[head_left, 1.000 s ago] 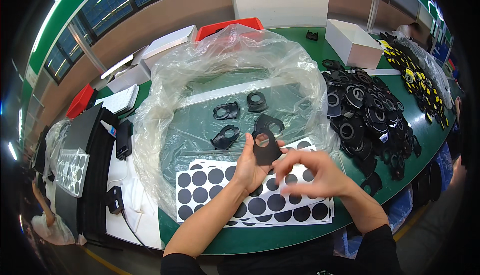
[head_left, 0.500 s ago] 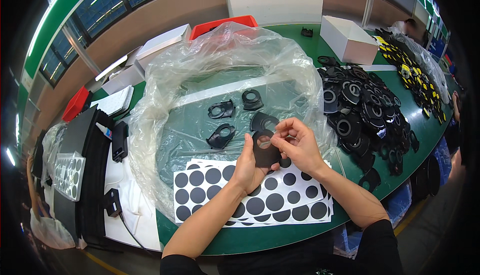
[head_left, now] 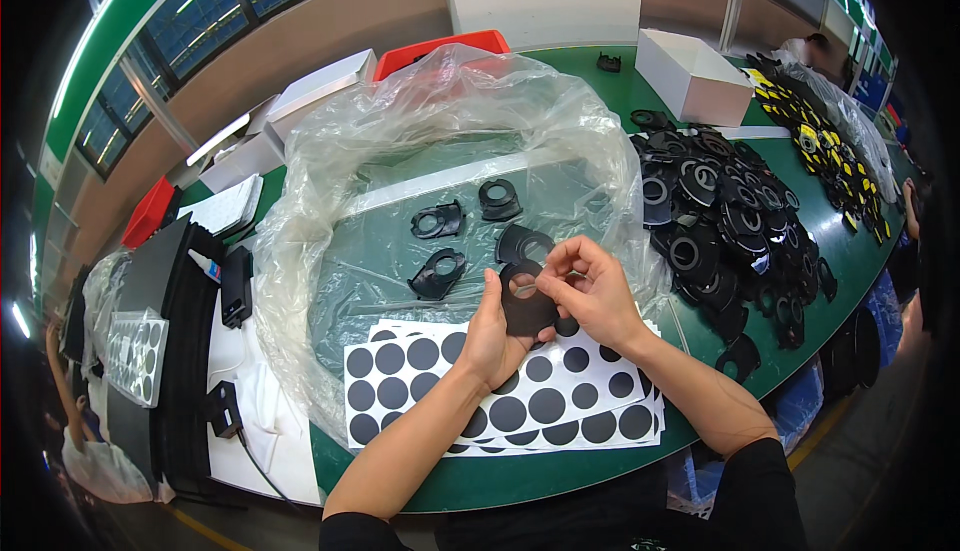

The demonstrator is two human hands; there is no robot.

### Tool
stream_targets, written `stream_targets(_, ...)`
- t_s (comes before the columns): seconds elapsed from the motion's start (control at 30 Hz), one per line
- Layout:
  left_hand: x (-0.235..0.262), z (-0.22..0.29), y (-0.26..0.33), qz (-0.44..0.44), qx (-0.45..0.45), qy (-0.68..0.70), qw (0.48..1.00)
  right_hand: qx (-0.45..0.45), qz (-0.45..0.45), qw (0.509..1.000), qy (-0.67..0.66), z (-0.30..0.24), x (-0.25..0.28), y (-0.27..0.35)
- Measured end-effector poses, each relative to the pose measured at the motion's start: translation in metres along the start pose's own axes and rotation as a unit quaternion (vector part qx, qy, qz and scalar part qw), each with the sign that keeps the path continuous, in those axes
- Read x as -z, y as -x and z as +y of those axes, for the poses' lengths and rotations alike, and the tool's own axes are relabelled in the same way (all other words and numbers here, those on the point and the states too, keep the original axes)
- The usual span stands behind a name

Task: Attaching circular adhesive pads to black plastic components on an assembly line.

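Note:
My left hand [head_left: 492,343] holds a flat black plate with a round hole [head_left: 530,315], thumb along its left edge and fingers behind it. At the upper right rim of that hole, my right hand [head_left: 592,296] is closed in a pinch; what lies between its fingertips is hidden. Just beyond the held plate lies another black part with a hole [head_left: 512,243]. Three black ring-shaped parts [head_left: 438,273] rest farther off on clear plastic. Beneath my hands are white sheets of round black stickers [head_left: 545,406], stacked and slightly fanned.
Clear plastic bag [head_left: 320,171] spreads open over the green table [head_left: 440,491]. On the right is a large heap of black parts [head_left: 715,211]; behind it stand a white box [head_left: 692,76] and yellow-and-black parts [head_left: 815,141]. A red bin [head_left: 440,51] sits at the back.
Both hands and the held plate stay nearly in place; my right fingertips remain at the hole's rim. The whole view has shifted very slightly.

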State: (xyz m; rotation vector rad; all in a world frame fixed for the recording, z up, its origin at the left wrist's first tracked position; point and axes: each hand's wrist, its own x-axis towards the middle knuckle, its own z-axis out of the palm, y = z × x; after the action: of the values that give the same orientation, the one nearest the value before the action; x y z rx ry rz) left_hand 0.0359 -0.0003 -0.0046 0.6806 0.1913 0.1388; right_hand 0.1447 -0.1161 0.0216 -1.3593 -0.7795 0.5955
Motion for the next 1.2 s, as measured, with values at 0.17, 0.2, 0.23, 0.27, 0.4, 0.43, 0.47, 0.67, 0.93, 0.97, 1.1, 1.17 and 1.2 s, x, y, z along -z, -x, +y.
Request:
stream_targets(0.17,-0.004,0.002,0.001,0.010,0.003,-0.002,1.000,0.017,0.006,1.000,0.013,0.001,0.000,0.000)
stream_targets(0.2,-0.004,0.002,0.002,-0.007,0.000,0.013,1.000,0.014,0.007,1.000,0.014,0.002,-0.001,0.000)
stream_targets(0.23,-0.004,0.003,0.002,-0.023,-0.004,0.028,0.999,0.014,0.007,1.000,0.014,0.002,-0.001,0.000)
stream_targets(0.27,-0.003,0.002,0.002,-0.023,-0.004,0.028,0.999,0.014,0.007,1.000,0.014,0.003,-0.002,0.000)
stream_targets(0.4,-0.005,0.002,0.003,0.022,0.002,-0.009,1.000,0.017,0.009,1.000,0.019,0.004,-0.001,-0.001)
stream_targets(0.43,-0.006,0.001,0.004,0.035,0.000,0.000,0.999,0.017,0.010,1.000,0.019,0.006,-0.001,-0.001)
stream_targets(0.47,-0.005,0.001,0.004,0.035,0.001,0.000,0.999,0.027,0.010,0.999,0.019,0.007,-0.001,-0.001)
stream_targets(0.67,-0.002,-0.002,0.003,0.044,-0.004,-0.003,0.999,0.192,0.022,0.960,0.200,0.008,0.000,0.002)
stream_targets(0.93,-0.005,-0.003,0.004,0.027,-0.038,-0.003,0.999,0.400,0.092,0.766,0.495,-0.015,-0.007,0.009)
stream_targets(0.97,-0.004,-0.004,0.005,0.028,-0.039,-0.003,0.999,0.361,0.107,0.818,0.436,-0.015,-0.007,0.006)
stream_targets(1.1,-0.004,-0.006,0.004,-0.005,-0.035,-0.038,0.999,0.024,0.044,0.991,0.128,-0.004,0.002,0.004)
stream_targets(1.17,-0.007,-0.005,0.004,-0.018,-0.027,-0.063,0.997,0.010,0.040,0.997,0.059,-0.002,0.004,0.002)
stream_targets(1.2,-0.010,-0.005,0.006,-0.018,-0.024,-0.073,0.997,-0.007,0.037,0.998,0.047,-0.002,0.006,0.001)
